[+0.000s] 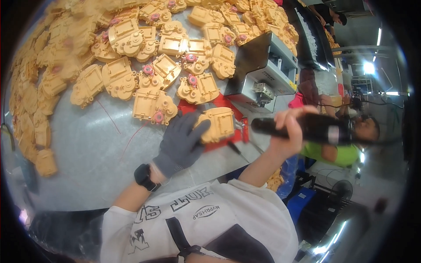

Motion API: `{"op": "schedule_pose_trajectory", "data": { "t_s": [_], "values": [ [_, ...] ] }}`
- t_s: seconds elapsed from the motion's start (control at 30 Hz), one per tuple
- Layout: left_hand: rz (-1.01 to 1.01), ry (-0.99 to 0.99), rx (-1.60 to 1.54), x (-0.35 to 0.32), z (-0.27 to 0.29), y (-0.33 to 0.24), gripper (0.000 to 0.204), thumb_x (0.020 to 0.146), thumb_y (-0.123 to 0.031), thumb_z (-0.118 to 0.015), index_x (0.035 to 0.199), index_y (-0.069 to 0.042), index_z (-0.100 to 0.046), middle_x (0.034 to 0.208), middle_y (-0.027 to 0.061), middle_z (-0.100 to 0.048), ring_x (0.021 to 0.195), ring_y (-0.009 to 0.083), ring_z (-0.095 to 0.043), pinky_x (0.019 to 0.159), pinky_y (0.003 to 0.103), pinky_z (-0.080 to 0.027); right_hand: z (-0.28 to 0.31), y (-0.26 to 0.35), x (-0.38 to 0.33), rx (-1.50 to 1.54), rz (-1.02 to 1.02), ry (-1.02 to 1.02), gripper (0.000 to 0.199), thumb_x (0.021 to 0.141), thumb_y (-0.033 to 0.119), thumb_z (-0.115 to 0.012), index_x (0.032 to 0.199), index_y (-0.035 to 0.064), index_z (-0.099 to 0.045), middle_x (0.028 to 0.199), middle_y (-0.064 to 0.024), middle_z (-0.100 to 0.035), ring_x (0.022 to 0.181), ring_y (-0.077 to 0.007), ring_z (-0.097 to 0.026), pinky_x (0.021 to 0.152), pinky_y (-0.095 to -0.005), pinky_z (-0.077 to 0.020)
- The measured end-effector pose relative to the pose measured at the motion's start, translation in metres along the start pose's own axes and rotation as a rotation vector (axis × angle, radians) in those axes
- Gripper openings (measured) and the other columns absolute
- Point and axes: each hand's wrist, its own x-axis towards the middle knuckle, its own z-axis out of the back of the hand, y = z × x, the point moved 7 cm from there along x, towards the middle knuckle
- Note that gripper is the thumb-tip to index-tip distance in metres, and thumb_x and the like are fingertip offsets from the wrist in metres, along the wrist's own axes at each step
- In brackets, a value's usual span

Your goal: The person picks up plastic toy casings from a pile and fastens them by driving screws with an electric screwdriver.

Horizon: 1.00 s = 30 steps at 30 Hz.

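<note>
My left hand (182, 142), in a dark grey glove, grips a yellow plastic housing (220, 125) by its left side, with the thumb over its edge. The housing lies above a red mat (188, 107) on the table. My bare right hand (287, 131) is closed round a black electric screwdriver (322, 128), held level to the right of the housing. The narrow end of the screwdriver points left, apart from the housing; its tip is blurred. A small red clamp-like part (244, 129) stands between the two.
Many more yellow housings (151, 105), several with pink round parts, cover the far and left table. A metal-fronted box machine (263, 70) stands beyond my right hand. A dark-handled tool (237, 150) lies near the table's front edge. A person in green (331, 153) is at the right.
</note>
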Motion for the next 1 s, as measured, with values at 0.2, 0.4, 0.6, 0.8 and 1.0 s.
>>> {"op": "schedule_pose_trajectory", "data": {
  "t_s": [0.2, 0.4, 0.6, 0.8, 1.0],
  "values": [
    [-0.001, -0.027, 0.002, -0.001, -0.001, 0.002, 0.061, 0.06, -0.009, -0.067, 0.117, -0.007, -0.044, 0.117, 0.0207, -0.045, 0.098, 0.0376, -0.05, 0.085, 0.045, -0.038, -0.056, 0.016, -0.055, 0.179, 0.012, 0.306, 0.039, 0.068, -0.005, -0.056, 0.099, 0.0054, -0.035, 0.06, -0.0068, -0.047, 0.048, -0.0167, -0.047, 0.048, -0.0297, -0.0404],
    [0.028, 0.013, 0.011, -0.003, -0.003, 0.003, 0.062, 0.062, -0.013, -0.066, 0.119, -0.007, -0.044, 0.119, 0.0197, -0.044, 0.102, 0.0373, -0.047, 0.087, 0.045, -0.038, -0.065, -0.001, -0.063, 0.103, -0.037, 0.289, 0.04, 0.067, -0.007, -0.057, 0.098, 0.0057, -0.034, 0.062, -0.0064, -0.048, 0.05, -0.0159, -0.048, 0.05, -0.0287, -0.0418],
    [0.034, 0.013, 0.009, -0.004, -0.003, 0.003, 0.063, 0.062, -0.014, -0.066, 0.12, -0.008, -0.044, 0.119, 0.0189, -0.044, 0.104, 0.0374, -0.046, 0.087, 0.045, -0.037, -0.072, -0.006, -0.065, 0.032, -0.056, 0.338, 0.039, 0.068, -0.008, -0.057, 0.096, 0.0057, -0.034, 0.064, -0.0069, -0.049, 0.055, -0.0155, -0.049, 0.054, -0.0275, -0.0439],
    [0.072, 0.025, -0.028, -0.005, -0.004, 0.008, 0.06, 0.064, -0.018, -0.062, 0.121, -0.013, -0.045, 0.119, 0.0165, -0.045, 0.107, 0.0345, -0.044, 0.092, 0.048, -0.034, -0.081, -0.013, -0.069, -0.024, -0.04, 0.439, 0.039, 0.067, -0.006, -0.06, 0.095, 0.0055, -0.035, 0.063, -0.008, -0.047, 0.048, -0.0178, -0.047, 0.048, -0.0303, -0.0416],
    [0.05, 0.006, 0.015, -0.004, -0.003, 0.004, 0.059, 0.064, -0.018, -0.063, 0.12, -0.012, -0.045, 0.118, 0.0166, -0.045, 0.107, 0.0348, -0.044, 0.091, 0.048, -0.035, -0.081, -0.018, -0.065, -0.004, -0.119, 0.441, 0.04, 0.066, -0.006, -0.063, 0.094, 0.0054, -0.036, 0.064, -0.007, -0.047, 0.051, -0.0171, -0.047, 0.051, -0.0298, -0.0427]
  ]
}}
